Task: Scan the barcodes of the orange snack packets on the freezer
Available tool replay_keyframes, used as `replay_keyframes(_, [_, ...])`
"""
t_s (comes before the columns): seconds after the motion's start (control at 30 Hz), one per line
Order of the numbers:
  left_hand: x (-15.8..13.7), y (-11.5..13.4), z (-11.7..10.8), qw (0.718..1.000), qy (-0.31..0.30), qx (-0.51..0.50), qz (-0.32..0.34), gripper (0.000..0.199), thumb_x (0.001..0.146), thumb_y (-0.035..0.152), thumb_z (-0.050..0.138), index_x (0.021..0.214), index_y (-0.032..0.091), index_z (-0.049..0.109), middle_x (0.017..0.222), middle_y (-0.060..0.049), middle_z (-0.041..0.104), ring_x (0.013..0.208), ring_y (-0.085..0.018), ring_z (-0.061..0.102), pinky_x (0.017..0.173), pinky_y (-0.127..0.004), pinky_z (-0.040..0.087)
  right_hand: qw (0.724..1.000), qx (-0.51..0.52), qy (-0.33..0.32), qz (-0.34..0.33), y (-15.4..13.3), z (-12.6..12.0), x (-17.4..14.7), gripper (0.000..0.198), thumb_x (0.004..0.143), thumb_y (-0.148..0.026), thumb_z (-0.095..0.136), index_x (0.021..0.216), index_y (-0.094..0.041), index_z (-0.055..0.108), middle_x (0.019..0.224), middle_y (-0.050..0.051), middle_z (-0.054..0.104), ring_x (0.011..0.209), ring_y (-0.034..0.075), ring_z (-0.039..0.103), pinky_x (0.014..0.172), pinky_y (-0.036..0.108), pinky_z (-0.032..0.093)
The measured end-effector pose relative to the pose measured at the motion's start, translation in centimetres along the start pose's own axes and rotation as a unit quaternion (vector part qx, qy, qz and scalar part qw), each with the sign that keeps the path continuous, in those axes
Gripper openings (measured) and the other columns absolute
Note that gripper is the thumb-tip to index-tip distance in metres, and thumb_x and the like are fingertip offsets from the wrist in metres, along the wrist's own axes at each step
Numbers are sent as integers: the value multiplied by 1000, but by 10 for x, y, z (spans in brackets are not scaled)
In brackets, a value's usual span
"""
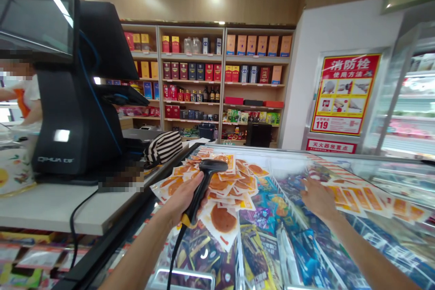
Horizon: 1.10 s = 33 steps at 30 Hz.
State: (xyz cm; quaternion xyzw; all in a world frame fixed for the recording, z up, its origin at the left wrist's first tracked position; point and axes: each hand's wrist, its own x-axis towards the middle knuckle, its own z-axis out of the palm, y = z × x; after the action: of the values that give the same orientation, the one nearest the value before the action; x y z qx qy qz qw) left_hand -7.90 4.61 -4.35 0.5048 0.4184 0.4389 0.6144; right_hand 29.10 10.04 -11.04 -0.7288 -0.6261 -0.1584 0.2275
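My left hand (186, 197) is closed round the handle of a black barcode scanner (200, 192) with a yellow band near its cable. The scanner head hangs over a heap of flat clear packets (234, 181) holding round orange-brown slices. One such packet (222, 222) lies at the near side of the heap, below the scanner. To the right, my right hand (318, 197) is over the freezer's glass top, its fingers loosely bent and slightly apart, with nothing visible in them. Beside it runs a row of overlapping orange-and-white packets (360, 199); whether the fingers touch them is unclear.
Below the glass top (285, 163), wire-divided compartments hold bagged frozen goods (261, 253). A black checkout terminal (78, 99) stands on a white counter (50, 208) at left, near a striped cloth item (165, 147). Another person (29, 95) is behind it. Stocked shelves (190, 59) line the back wall.
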Motion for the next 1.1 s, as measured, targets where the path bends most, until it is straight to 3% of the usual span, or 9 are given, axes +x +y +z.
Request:
replay_keyframes(0.13, [-6, 2, -4, 999, 12, -17, 26, 40, 69, 52, 42, 68, 13, 50, 49, 0, 51, 36, -7, 43, 35, -18, 32, 996, 54, 4, -76, -71, -3, 19, 39, 75, -29, 32, 108, -16, 48, 117, 8, 46, 110, 21, 36, 89, 39, 27])
replay_keyframes(0.27, [-14, 4, -12, 996, 75, -1, 45, 39, 69, 50, 43, 60, 13, 48, 49, 0, 51, 37, -6, 42, 36, -17, 32, 976, 122, 7, -179, -139, -10, 28, 37, 77, -32, 32, 106, -17, 50, 114, 6, 49, 108, 17, 39, 88, 32, 29])
replay_keyframes(0.43, [-23, 6, -37, 990, 137, -1, 47, 36, 66, 49, 47, 60, 14, 48, 49, 0, 52, 36, -6, 42, 33, -16, 32, 963, 140, 6, -232, -185, -8, 31, 35, 76, -30, 34, 105, -17, 50, 110, 6, 51, 102, 16, 43, 87, 30, 29])
replay_keyframes(0.63, [-25, 4, -66, 985, 168, 9, 41, 39, 64, 52, 48, 62, 13, 51, 49, 0, 52, 36, -6, 43, 33, -16, 32, 961, 112, -19, -253, -212, -3, 35, 40, 73, -34, 39, 110, -19, 46, 117, 7, 45, 107, 19, 37, 89, 33, 25])
replay_keyframes(0.87, [-20, 1, -64, 985, 169, 3, 42, 41, 64, 54, 46, 59, 13, 50, 47, 0, 51, 35, -6, 42, 34, -17, 32, 954, 94, -32, -283, -217, 1, 37, 50, 70, -41, 44, 115, -22, 40, 118, 7, 44, 106, 20, 38, 88, 36, 22])
replay_keyframes(1.0, [-19, 5, -58, 990, 129, -9, 50, 40, 66, 53, 46, 63, 13, 50, 49, 0, 52, 37, -6, 43, 36, -17, 32, 947, 105, -34, -302, -214, -5, 34, 32, 77, -38, 33, 97, -24, 54, 103, 3, 56, 94, 18, 47, 83, 33, 26])
replay_keyframes(1.1, [-22, 10, -49, 993, 103, -11, 59, 39, 66, 52, 46, 62, 13, 48, 51, 0, 52, 38, -6, 44, 37, -17, 33, 951, 133, -21, -279, -208, -12, 32, 36, 82, -29, 22, 85, -22, 57, 89, 2, 61, 82, 15, 52, 73, 27, 32])
